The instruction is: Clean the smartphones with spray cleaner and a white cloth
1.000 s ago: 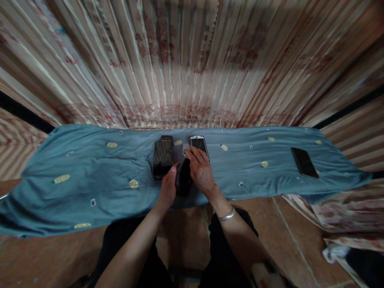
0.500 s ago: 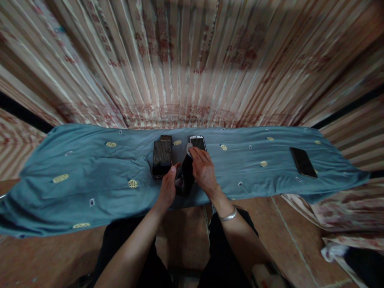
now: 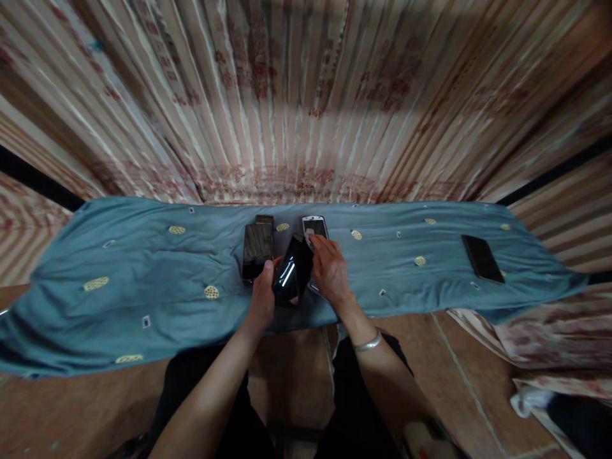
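A glossy black smartphone [image 3: 292, 271] lies tilted between my hands, light streaks reflecting off its screen. My left hand [image 3: 262, 298] is closed at its left edge, thumb up and fingers partly hidden. My right hand [image 3: 331, 268] pinches a small pale grey piece [image 3: 310, 233], too blurred to name for certain. Its fingertips are over the lower part of a white-framed smartphone [image 3: 314, 223], which the hand partly covers. Left of the held phone, another dark-screened smartphone [image 3: 257, 245] rests on top of other dark items.
A dark phone-like slab [image 3: 482, 259] lies far right on the blue patterned cloth [image 3: 162, 268] covering the narrow table. A pleated curtain [image 3: 296, 140] hangs just behind. Dark bars [image 3: 43, 178] slant at both sides, and my legs are under the front edge.
The black smartphone has turned so its glossy face shows upward. My right hand has moved slightly right with the pale piece, away from that phone and over the white-framed one.
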`<state>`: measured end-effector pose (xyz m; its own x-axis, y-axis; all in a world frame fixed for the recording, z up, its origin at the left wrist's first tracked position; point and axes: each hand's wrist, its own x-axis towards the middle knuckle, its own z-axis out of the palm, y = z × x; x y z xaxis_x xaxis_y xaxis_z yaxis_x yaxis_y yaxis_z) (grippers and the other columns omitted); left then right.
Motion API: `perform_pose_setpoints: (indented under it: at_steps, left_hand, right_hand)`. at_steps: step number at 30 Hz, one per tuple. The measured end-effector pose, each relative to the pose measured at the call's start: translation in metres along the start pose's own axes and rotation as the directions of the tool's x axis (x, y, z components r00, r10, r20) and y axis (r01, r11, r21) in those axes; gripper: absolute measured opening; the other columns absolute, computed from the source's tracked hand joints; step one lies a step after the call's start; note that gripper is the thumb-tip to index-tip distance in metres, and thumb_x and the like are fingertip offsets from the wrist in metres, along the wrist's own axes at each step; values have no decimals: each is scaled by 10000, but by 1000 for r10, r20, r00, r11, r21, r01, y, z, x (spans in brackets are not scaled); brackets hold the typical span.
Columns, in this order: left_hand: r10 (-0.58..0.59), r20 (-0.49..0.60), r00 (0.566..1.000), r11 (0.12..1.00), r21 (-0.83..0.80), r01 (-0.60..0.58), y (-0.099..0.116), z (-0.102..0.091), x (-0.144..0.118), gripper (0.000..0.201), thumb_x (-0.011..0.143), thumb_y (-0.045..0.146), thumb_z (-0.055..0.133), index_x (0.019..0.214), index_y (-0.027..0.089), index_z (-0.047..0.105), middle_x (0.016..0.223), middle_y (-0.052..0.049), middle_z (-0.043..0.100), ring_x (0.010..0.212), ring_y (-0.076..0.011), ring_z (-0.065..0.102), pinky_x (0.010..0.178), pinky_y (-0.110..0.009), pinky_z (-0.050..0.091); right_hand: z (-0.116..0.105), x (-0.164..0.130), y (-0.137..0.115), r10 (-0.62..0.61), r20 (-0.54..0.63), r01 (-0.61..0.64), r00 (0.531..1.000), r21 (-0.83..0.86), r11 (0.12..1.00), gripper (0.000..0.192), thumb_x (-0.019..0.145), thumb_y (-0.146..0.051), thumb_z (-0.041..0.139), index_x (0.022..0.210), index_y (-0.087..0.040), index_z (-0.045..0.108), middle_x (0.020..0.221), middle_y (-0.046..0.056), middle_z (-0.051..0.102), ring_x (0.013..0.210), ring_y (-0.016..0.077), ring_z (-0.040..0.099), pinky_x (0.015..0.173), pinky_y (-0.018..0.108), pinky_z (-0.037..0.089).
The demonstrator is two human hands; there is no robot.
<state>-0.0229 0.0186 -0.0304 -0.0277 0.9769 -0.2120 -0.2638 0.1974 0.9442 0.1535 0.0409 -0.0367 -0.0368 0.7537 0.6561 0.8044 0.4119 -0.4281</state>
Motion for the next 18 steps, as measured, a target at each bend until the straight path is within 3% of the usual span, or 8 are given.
perform_pose_setpoints:
  at_steps: [4, 10, 18]
  left_hand:
    - [-67, -5, 998, 987, -146, 65, 7, 4, 1, 708, 840, 797, 655, 1061, 142, 810, 1067, -129, 844, 1225, -365, 733, 1059, -460, 572]
    - [-181, 0, 983, 946, -273, 174, 18, 6, 1, 577, 950, 655, 608, 1091, 127, 790, 1020, -131, 847, 1203, -330, 756, 1020, -429, 607]
    - [-150, -8, 989, 949, -280, 142, 27, 0, 3, 629, 899, 722, 655, 1045, 125, 790, 927, -125, 839, 1117, -333, 786, 956, -412, 630]
  right_hand:
    - [2, -2, 1, -1, -20, 1, 1000, -15, 1000, 493, 1054, -131, 393, 1481, -177, 636, 1326, 160, 763, 1242, 267, 710, 1079, 474, 599]
    - [8, -8, -6, 5, 23, -5, 1000, 6, 1000, 452, 1060, -145, 407, 1432, -142, 664, 1290, 194, 769, 1203, 298, 716, 1070, 512, 598]
    - [12, -17, -24, -28, 53, 28, 998, 6, 1000, 427, 1052, -135, 431, 1378, -147, 705, 1245, 180, 781, 1133, 287, 722, 1057, 500, 610]
